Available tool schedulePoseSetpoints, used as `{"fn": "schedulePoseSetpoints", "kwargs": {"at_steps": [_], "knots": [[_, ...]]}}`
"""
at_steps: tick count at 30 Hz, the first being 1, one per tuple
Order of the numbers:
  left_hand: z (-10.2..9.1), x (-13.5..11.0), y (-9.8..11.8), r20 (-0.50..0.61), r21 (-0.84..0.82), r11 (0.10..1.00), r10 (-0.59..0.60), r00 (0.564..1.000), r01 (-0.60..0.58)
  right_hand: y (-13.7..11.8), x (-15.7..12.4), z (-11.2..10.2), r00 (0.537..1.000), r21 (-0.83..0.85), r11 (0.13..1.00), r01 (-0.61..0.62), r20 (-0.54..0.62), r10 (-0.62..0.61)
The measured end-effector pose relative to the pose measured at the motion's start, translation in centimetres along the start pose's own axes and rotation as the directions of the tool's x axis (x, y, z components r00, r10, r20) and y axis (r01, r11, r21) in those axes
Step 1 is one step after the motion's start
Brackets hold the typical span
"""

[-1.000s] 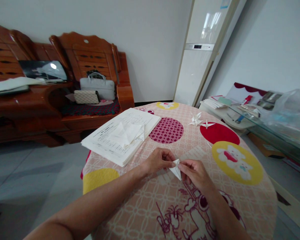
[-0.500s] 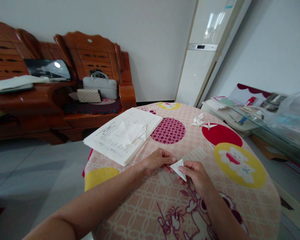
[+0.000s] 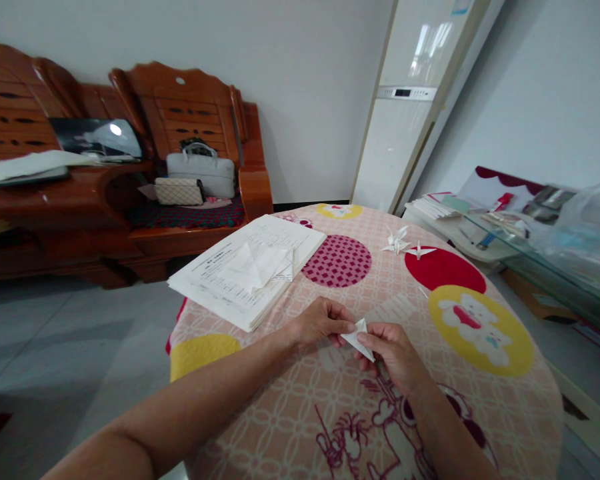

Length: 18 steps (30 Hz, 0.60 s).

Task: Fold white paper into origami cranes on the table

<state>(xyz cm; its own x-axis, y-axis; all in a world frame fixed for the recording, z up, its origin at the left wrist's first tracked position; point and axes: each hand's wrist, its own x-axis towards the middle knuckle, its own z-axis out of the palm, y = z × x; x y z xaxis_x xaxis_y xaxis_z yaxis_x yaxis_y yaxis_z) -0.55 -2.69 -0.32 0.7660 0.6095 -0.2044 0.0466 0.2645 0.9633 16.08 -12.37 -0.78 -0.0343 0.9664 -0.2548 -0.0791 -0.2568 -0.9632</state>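
A small white folded paper piece (image 3: 359, 337) is held just above the patterned tablecloth (image 3: 405, 413) at the table's near middle. My left hand (image 3: 320, 325) pinches its left corner with thumb and fingers closed. My right hand (image 3: 393, 351) grips its right side, fingers curled around the lower edge. Both forearms reach in from the bottom of the view. Two finished white paper cranes (image 3: 405, 243) stand at the far side of the table, well beyond my hands.
A stack of printed sheets (image 3: 245, 270) with loose folded papers on top lies at the table's left edge. Wooden armchairs (image 3: 180, 133) with bags stand behind. A tall white appliance (image 3: 405, 100) is at the back; a cluttered glass shelf (image 3: 520, 227) lies to the right.
The paper piece has turned from pointing down to lying flatter between my hands, and both hands shifted slightly right. The camera has drifted a little.
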Motion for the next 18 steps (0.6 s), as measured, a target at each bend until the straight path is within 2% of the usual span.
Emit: {"fn": "schedulePoseSetpoints", "kwargs": {"at_steps": [8, 12, 14, 18], "knots": [[0.75, -0.38, 0.04, -0.094, 0.195, 0.976, 0.120, 0.988, -0.100, -0.18, 0.09, 0.31, 0.999, 0.013, 0.999, -0.035, -0.009, 0.035], [0.89, -0.34, -0.24, -0.113, 0.295, 0.951, 0.129, 0.985, -0.090, -0.18, 0.10, 0.50, 0.999, -0.015, 1.000, -0.027, -0.024, 0.026], [0.90, -0.22, -0.34, -0.104, 0.245, 0.966, 0.108, 0.989, -0.079, -0.17, 0.09, 0.57, 0.999, -0.021, 1.000, -0.017, -0.037, 0.016], [0.94, -0.07, -0.19, -0.057, 0.038, 0.998, 0.047, 0.997, -0.045, -0.16, 0.02, 0.57, 0.999, -0.037, 0.999, -0.011, -0.044, 0.010]]}}
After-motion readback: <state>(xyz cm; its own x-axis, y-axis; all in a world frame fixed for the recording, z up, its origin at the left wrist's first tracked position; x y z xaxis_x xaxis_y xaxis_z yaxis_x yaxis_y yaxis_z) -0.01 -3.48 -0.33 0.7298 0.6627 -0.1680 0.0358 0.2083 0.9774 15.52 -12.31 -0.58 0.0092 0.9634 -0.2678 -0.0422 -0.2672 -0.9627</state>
